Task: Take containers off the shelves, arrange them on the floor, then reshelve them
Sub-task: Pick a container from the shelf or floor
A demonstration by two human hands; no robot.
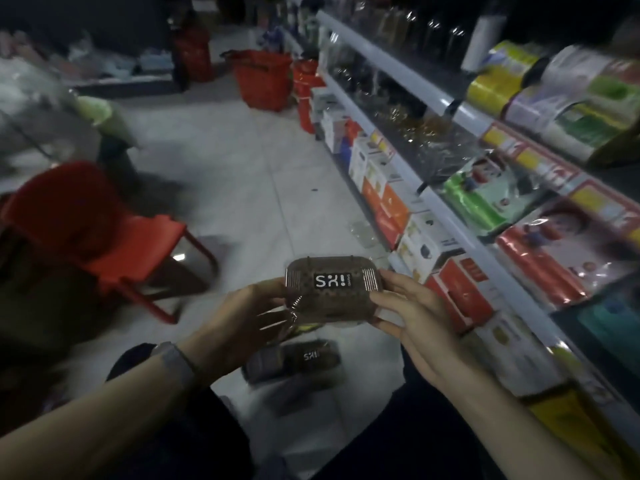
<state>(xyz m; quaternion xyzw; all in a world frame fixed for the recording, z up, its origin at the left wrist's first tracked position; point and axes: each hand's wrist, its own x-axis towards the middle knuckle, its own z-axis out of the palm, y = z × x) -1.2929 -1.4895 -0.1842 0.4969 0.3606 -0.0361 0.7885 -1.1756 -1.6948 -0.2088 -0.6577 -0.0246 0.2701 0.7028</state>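
Both hands hold a brown plastic-wrapped container [334, 289] with a black-and-white label, above the floor in the middle of the view. My left hand [247, 322] grips its left end and my right hand [412, 318] grips its right end. Right below it on the white tiled floor lies a second brown container [294, 362] with the same label, partly hidden by my hands. A clear plastic piece [363, 232] lies on the floor close to the shelf.
Shelves [460, 230] run along the right, packed with boxes and wrapped packs. A red plastic chair [100, 230] stands at the left. Red baskets [263, 77] sit further down the aisle. My dark-trousered knees [194, 427] fill the bottom of the view.
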